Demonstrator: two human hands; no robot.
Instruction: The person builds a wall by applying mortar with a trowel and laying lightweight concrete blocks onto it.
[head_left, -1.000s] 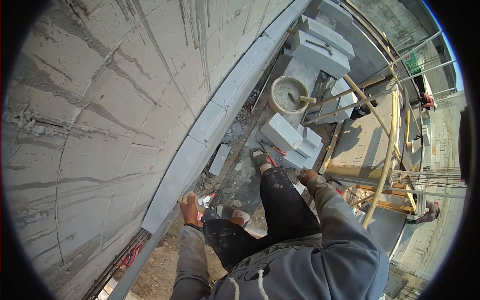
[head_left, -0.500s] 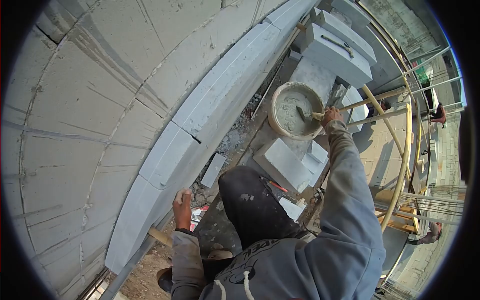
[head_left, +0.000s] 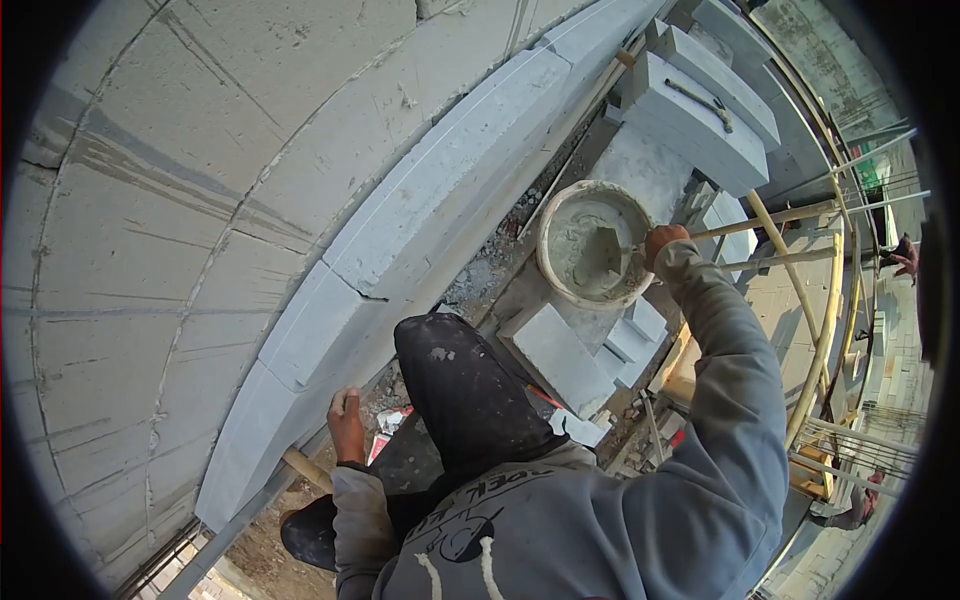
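My right hand grips a trowel by its handle at the right rim of a round bucket. The trowel's blade lies inside, over wet grey mortar. Fingers curled together with nothing visible in them, my left hand hovers beside the row of pale blocks along the wall. A thin line runs along the tops of those blocks.
Cut white blocks lie below the bucket, and larger blocks are stacked beyond it, with a hammer-like tool on top. Wooden poles stand at the right. Rubble fills the gap along the wall.
The trowel blade has turned so its flat face shows over the mortar, with my right hand still on its handle. My left hand appears slightly lower and further left as the view shifts.
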